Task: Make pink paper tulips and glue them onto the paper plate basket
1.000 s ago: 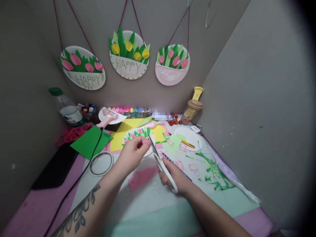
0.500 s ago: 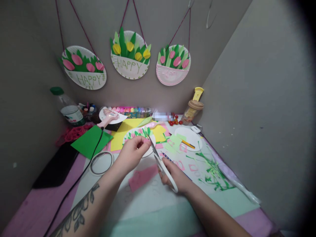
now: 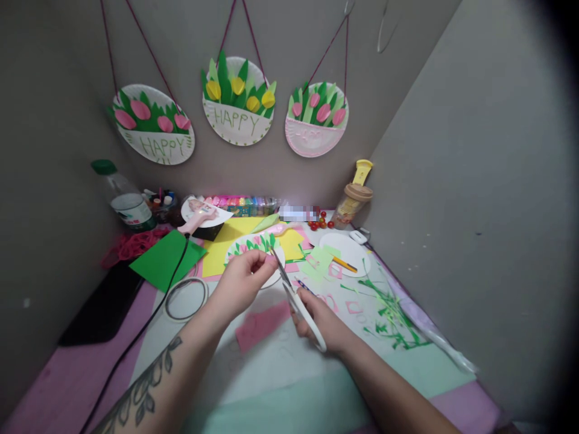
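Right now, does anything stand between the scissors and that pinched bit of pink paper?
Nothing visible: the scissors in the right hand reach up beside the pink paper pinched in the left hand. I can't tell whether they touch.

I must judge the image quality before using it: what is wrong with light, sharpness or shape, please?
Head view: dim, greyish light; soft shadow on the white paper sheet below the left hand; black curved band at the right edge; pixelated patch behind; lettering on the pink-rimmed paper plate unreadable.

Left hand (image 3: pixel 243 278) pinching, fingers curled, forearm (image 3: pixel 181 361) tattooed; right hand (image 3: pixel 318 319) curled in grip.
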Motion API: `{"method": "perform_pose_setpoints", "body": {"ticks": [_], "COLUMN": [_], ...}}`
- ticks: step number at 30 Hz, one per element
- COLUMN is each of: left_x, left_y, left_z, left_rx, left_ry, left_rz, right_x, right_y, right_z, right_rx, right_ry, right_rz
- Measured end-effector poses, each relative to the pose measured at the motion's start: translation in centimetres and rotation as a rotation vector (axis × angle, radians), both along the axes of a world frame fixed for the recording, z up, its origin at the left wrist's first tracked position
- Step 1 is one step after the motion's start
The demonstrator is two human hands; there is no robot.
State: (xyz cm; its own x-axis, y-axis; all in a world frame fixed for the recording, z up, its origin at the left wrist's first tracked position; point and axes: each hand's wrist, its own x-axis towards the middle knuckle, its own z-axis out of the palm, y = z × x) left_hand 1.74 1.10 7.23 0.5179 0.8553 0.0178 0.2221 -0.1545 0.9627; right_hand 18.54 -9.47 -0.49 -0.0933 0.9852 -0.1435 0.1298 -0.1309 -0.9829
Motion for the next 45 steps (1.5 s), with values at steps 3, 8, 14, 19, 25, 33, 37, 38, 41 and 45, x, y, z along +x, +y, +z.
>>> {"method": "perform_pose_setpoints", "body": {"ticks": [3, 8, 14, 19, 25, 33, 37, 38, 41, 45], "left_x": [-0.09, -0.28, -0.25, -0.35, -0.47, -0.56, -0.58, -0.58, -0.61, -0.66], "left_y": [0.06, 0.23, 0.08, 0.08, 0.15, 0.23, 0.26, 0.26, 0.24, 0.27], "left_z": [-0.07, -0.13, 0.19, 0.36, 0.37, 0.48, 0.65, 0.69, 0.74, 0.72], "left_rx": [0.023, 0.054, 0.046, 0.046, 0.036, 0.059, 0.061, 0.059, 0.053, 0.048], "left_ry": [0.011, 0.03, 0.043, 0.065, 0.055, 0.087, 0.108, 0.11, 0.115, 0.129], "left_rz": [0.001, 0.003, -0.024, -0.04, -0.017, -0.046, -0.046, -0.042, -0.023, -0.011], "right_x": [-0.03, -0.1, -0.06, -0.02, 0.09, 0.15, 0.28, 0.31, 0.4, 0.52], "right_y": [0.03, 0.04, 0.04, 0.09, -0.01, 0.0, -0.02, -0.03, -0.04, -0.06], "right_z": [0.12, 0.3, 0.16, 0.34, 0.25, 0.19, 0.09, 0.05, -0.08, -0.31], "right_rx": [-0.01, 0.002, -0.027, -0.02, -0.045, -0.039, -0.03, -0.024, -0.022, -0.015], "right_ry": [0.015, -0.007, 0.012, 0.008, 0.004, 0.025, 0.01, 0.003, -0.022, -0.041], "right_rz": [-0.006, -0.016, -0.022, -0.012, -0.023, -0.008, -0.007, -0.008, -0.017, -0.029]}}
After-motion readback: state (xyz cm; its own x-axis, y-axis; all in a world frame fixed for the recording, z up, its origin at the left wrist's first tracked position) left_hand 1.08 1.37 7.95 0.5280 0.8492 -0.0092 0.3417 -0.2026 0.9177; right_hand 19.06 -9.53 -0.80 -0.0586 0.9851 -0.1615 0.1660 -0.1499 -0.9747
